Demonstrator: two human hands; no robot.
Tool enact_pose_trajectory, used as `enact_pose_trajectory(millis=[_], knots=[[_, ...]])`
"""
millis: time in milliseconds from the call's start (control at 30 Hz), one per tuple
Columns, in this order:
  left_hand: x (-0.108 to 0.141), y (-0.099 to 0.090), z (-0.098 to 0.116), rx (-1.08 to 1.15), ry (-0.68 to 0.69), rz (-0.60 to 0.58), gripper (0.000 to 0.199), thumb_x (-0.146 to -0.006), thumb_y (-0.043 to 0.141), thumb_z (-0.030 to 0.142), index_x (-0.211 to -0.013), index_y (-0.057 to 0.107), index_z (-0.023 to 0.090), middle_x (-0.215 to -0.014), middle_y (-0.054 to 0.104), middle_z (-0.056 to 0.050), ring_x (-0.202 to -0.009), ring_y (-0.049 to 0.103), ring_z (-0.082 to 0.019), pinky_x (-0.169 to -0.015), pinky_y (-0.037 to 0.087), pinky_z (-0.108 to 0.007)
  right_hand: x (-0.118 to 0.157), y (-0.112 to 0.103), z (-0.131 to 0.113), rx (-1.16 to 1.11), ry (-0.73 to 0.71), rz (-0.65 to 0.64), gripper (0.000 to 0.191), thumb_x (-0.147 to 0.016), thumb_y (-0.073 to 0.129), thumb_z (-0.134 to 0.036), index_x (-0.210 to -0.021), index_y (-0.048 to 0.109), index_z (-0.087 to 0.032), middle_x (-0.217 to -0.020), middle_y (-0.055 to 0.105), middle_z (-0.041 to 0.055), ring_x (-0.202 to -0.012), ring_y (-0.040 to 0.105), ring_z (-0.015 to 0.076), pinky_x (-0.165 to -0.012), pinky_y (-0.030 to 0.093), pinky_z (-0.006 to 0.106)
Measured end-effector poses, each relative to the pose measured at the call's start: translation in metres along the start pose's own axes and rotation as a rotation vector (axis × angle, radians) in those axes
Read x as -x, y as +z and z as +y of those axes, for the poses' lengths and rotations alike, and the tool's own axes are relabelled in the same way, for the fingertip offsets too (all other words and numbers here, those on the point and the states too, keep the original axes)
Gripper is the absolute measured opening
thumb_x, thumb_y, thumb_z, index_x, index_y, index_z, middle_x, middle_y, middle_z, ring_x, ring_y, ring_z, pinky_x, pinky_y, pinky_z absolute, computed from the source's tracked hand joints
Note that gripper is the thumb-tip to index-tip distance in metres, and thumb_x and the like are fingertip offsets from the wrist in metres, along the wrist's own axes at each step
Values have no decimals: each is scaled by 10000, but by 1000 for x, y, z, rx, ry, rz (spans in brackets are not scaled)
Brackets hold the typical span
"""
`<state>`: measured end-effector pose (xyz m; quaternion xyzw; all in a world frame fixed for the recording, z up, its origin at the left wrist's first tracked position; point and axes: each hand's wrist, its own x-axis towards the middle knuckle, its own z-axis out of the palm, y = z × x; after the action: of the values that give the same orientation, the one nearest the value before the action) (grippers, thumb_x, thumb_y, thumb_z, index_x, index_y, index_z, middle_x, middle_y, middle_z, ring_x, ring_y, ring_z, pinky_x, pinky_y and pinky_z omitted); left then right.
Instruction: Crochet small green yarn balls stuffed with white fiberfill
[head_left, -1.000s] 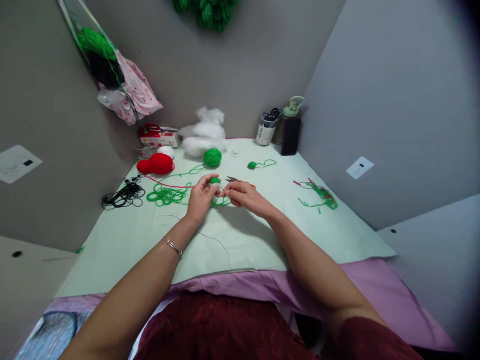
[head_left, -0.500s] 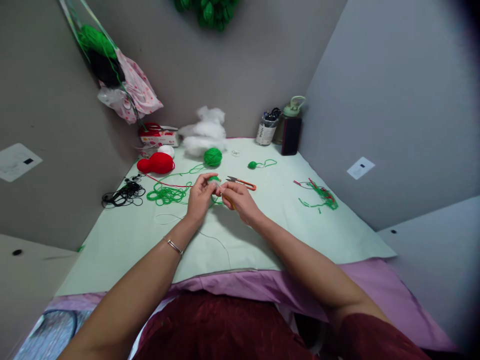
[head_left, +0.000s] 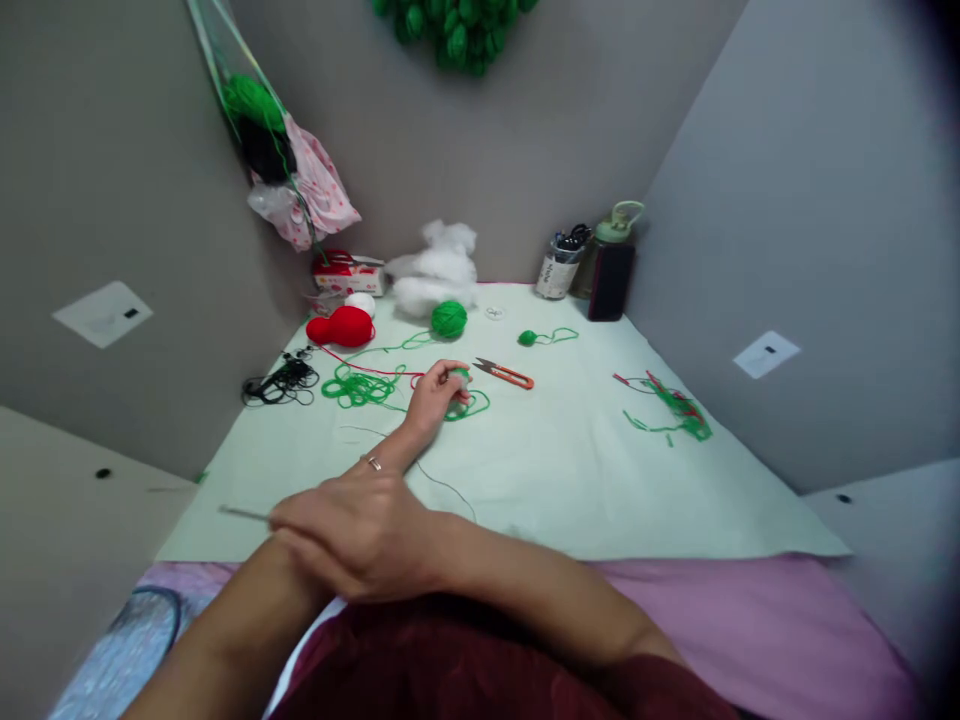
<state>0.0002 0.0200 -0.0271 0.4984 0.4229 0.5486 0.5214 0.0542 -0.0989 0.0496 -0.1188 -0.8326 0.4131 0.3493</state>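
Observation:
My left hand is closed on a small green crocheted piece, most of it hidden by the fingers. Green yarn loops on the table just beside that hand. My right hand lies across my left forearm, fingers wrapped round a crochet hook whose thin metal shaft points left; its handle is hidden in the fist. A thin thread runs over the table near my left wrist. Orange-handled thread snips rest right of my left hand.
Behind the hands sit a green yarn ball, white stuffing and red yarn. Tangled green yarn and black yarn lie left. A small green piece, yarn scraps, a bottle and a phone are rightward.
My right hand has left the green piece and swung back and left over my left forearm, carrying the hook. My left hand keeps the piece. The view has shifted, too.

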Motion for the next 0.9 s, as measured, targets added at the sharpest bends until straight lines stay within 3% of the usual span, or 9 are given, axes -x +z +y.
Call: enact_pose_trajectory(millis=[33,100,167,233,300,400,633,767,900], knots=[[-1,-4,2,4,17,16,218,-935,697,322,-1067,656,154,-919,697,-17,-671,636,-104,-645,561,-256,-1,1,-4,-37,-25,9,216,-945,483,-437,-987,665,-329,-1008,749,27,-962,691,245,-843,567,406],[-3,-12,7,14,46,38,263,-870,741,323,-1072,653,179,-959,710,-23,-677,637,-96,-658,551,-236,1,-11,-4,-114,90,180,233,-972,468,-398,-991,676,-295,-952,725,50,-896,673,224,-809,546,394],[-5,-16,10,30,64,52,312,-815,774,334,-1066,655,191,-958,714,-29,-665,624,-95,-638,530,-224,8,-32,4,-306,245,241,242,-973,524,-422,-1031,698,-265,-691,609,-1,-657,565,169,-636,469,319],[-5,-16,11,49,79,65,340,-785,790,340,-1063,661,191,-948,714,-35,-666,615,-102,-628,514,-227,18,-51,14,-511,350,267,277,-952,577,-454,-1020,711,-221,-521,435,-70,-490,371,110,-516,309,262],[-3,-15,10,64,96,79,336,-784,786,329,-1069,671,194,-965,716,-39,-693,618,-110,-655,514,-235,27,-65,22,-650,416,313,276,-917,632,-443,-967,708,-183,-473,384,-95,-457,277,84,-492,213,248],[1,-12,10,68,115,100,298,-802,756,289,-1076,678,202,-1016,719,-45,-720,620,-115,-704,519,-251,35,-75,30,-765,493,321,260,-886,677,-422,-928,694,-166,-456,387,-104,-444,222,68,-474,171,242],[4,-11,16,60,144,109,269,-804,729,266,-1061,674,208,-985,728,-30,-819,650,-141,-788,512,-256,28,-109,45,-635,543,352,351,-803,764,-492,-873,641,-171,-535,413,-106,-421,226,39,-431,135,223],[4,-9,16,60,155,97,311,-808,741,299,-1093,655,208,-1019,732,-35,-770,651,-137,-783,527,-276,23,-125,61,-408,522,388,307,-933,550,-456,-900,647,-167,-479,463,-86,-393,311,64,-426,229,217],[5,-9,14,59,184,96,311,-826,719,291,-1118,649,209,-1111,747,-64,-874,670,-156,-840,521,-283,27,-122,76,-291,532,366,275,-951,478,-367,-882,651,-165,-447,485,-78,-392,361,80,-428,268,202]])
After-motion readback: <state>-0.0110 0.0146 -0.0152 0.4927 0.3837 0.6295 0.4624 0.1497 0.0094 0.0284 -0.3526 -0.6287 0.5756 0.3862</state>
